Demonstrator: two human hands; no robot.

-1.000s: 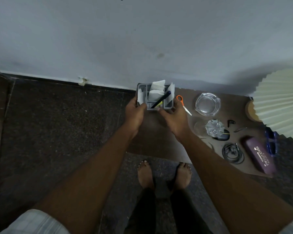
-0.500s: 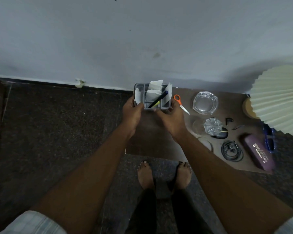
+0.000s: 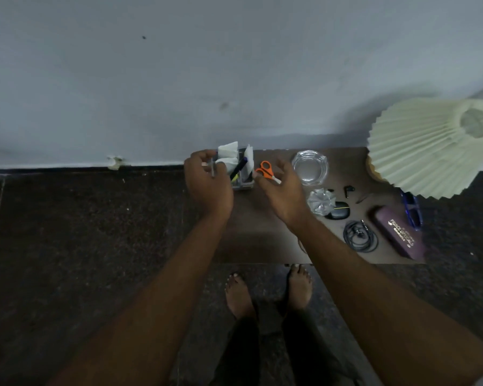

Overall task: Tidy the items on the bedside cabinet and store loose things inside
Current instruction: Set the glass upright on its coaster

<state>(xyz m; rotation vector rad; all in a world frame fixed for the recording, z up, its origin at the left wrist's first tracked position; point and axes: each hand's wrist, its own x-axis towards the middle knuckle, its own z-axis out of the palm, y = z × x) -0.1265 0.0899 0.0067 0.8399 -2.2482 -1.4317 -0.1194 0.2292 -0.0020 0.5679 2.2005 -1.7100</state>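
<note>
Both grips have come off the organizer (image 3: 246,181), which stands at the back-left corner of the cabinet (image 3: 257,218), against the wall. Left grip (image 3: 207,188) pinches a thin grey stick (image 3: 213,171) just left of the organizer. Right grip (image 3: 283,190) hangs wide, fingers spread over the orange scissors (image 3: 266,170) just right of it.

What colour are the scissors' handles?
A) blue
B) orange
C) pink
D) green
B: the scissors lying on the cabinet by the right hand have bright orange handles.
</note>
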